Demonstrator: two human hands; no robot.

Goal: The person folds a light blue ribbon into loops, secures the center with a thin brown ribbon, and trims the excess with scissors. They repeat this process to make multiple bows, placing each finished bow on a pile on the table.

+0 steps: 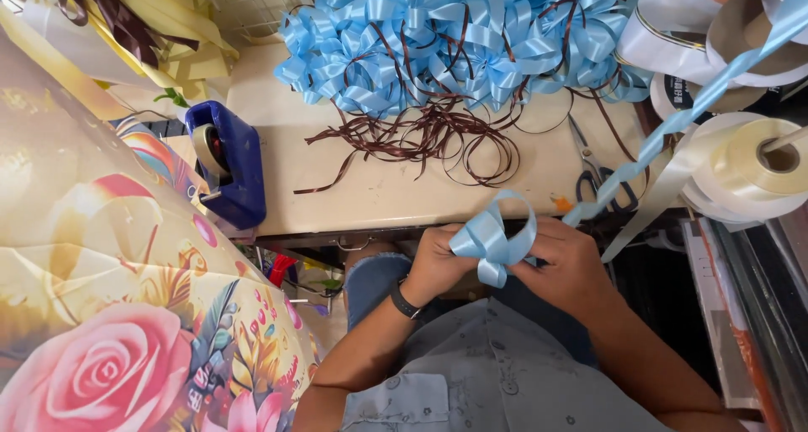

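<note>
Both hands hold a light blue ribbon (pixel 497 234) folded into loops just below the table's front edge. My left hand (pixel 433 264) pinches the folded centre from the left; it wears a dark wristband. My right hand (pixel 568 264) grips the loops from the right. A strand of the same blue ribbon (pixel 673 125) runs up and to the right from my hands towards the spools. A pile of finished light blue bows (pixel 446 36) with thin brown ribbon tails (pixel 421 137) lies at the back of the cream table (pixel 337 192).
A blue tape dispenser (pixel 227 158) stands on the table's left end. Scissors (pixel 598 175) lie on the right side. Spools of white and cream ribbon (pixel 757 158) sit at the right. Flower-printed wrapping paper (pixel 109 314) fills the left.
</note>
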